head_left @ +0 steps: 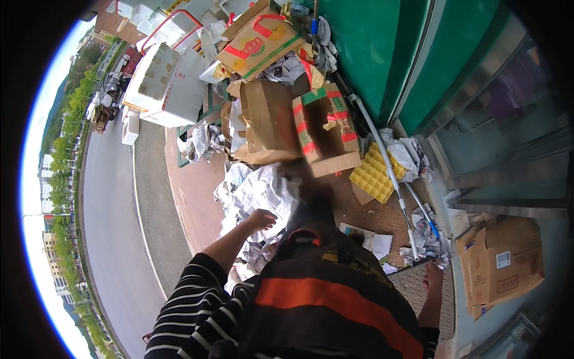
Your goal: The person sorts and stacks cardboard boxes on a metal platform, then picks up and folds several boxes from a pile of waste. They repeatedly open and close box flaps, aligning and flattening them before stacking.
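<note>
My left hand (261, 220) hangs above a heap of crumpled white paper or sheeting (251, 191), its fingers loosely bent and a little apart, with nothing in it. Low on the right, my right hand (433, 277) is held over a grey patterned metal plate (412, 290); its fingers are curled in and no object shows in them. Ahead of my feet lies a torn brown carton (272, 119). Beside it, an open cardboard box with red and green bands (335, 164) rests with its opening toward me. The space just before my legs is dark and blurred.
A yellow egg tray (378, 173), a long pole (382, 155) and crumpled newspaper (427, 239) lie along the right. White foam boxes (179, 87) and a printed carton (260, 45) are piled farther off. A folded carton (502, 260) leans by the glass. Road runs at left, green wall (376, 54) ahead.
</note>
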{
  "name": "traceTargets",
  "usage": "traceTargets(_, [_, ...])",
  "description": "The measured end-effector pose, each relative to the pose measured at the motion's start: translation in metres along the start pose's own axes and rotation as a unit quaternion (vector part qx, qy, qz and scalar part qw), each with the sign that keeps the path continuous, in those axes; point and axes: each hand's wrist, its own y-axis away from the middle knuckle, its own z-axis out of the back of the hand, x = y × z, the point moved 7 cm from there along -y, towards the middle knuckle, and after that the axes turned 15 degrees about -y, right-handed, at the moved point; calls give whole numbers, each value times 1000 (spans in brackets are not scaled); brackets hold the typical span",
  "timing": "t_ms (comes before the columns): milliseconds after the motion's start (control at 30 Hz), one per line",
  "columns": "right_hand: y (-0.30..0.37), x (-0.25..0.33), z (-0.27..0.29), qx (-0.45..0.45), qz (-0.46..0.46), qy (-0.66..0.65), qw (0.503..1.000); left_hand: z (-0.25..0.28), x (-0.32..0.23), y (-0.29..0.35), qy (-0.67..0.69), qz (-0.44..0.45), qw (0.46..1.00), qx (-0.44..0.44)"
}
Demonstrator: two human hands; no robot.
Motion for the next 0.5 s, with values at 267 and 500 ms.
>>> traceTargets(267, [7, -57, -83, -26, -86, 100, 991, 37, -60, -150, -177, -193, 964, -33])
traceTargets(500, [59, -111, -132, -98, -212, 51, 971, 7, -146, -320, -279, -216, 935, 13])
